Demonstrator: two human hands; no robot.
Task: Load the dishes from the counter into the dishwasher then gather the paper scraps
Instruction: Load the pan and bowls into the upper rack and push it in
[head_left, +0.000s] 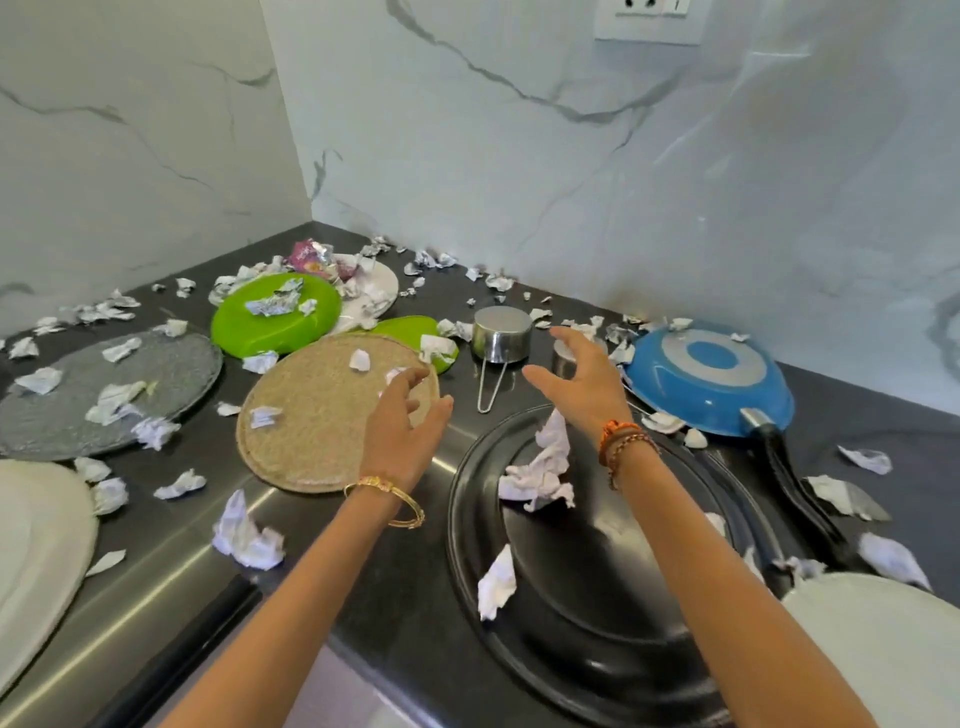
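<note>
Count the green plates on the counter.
2: one green plate upside down near the back left, a second green plate mostly hidden under the woven mat. More could be hidden.

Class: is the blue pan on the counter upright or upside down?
Upside down: the blue pan shows its grey ringed base on top, rim down on the counter.

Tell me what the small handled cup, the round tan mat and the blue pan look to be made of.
Small handled cup: polished steel, mirror-like reflections, wire handle. Round tan mat: seemingly woven plant fibre, coarse matte weave. Blue pan: probably enamel-coated metal, glossy, with a dull grey base ring.
</note>
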